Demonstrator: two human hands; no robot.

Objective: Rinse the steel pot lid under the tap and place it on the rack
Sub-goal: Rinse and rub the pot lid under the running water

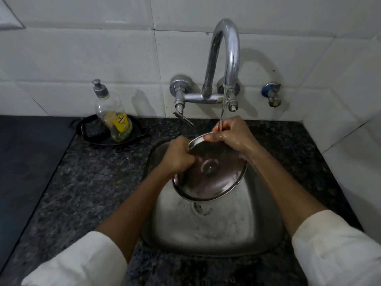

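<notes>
Centre frame: both hands grip the tilted lid (210, 178) over the sink (216, 230). Left hand (178, 155) closed on its left rim, right hand (231, 135) pinching the top edge. Tap (225, 58) water hits the right hand's fingers (221, 126).

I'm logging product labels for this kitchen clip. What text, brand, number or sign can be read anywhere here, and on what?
Yellow label on the soap bottle: it carries dark print, but too blurred to read.
Steel pot lid, tap, sink and wall tiles: no visible text.

Yellow label on soap bottle (112, 116) unreadable.
</notes>
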